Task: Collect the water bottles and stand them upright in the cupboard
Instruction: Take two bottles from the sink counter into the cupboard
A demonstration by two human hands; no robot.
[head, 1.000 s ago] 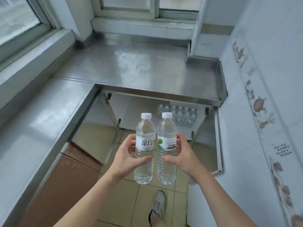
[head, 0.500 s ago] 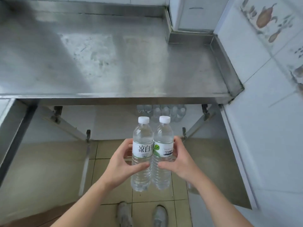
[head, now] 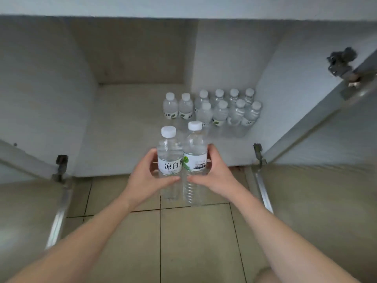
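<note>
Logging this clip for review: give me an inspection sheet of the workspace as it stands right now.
Surface: cupboard floor, pale, bare on its left part.
Job's things: ten bottles upright at the cupboard's back right; left bottle and right bottle held upright, side by side, above the tiled floor in front.
Clutter: nothing seen.
Grippers: left hand grips the left bottle; right hand grips the right bottle.
Cables: nothing seen.
Surroundings: both cupboard doors open, hinges showing.
</note>
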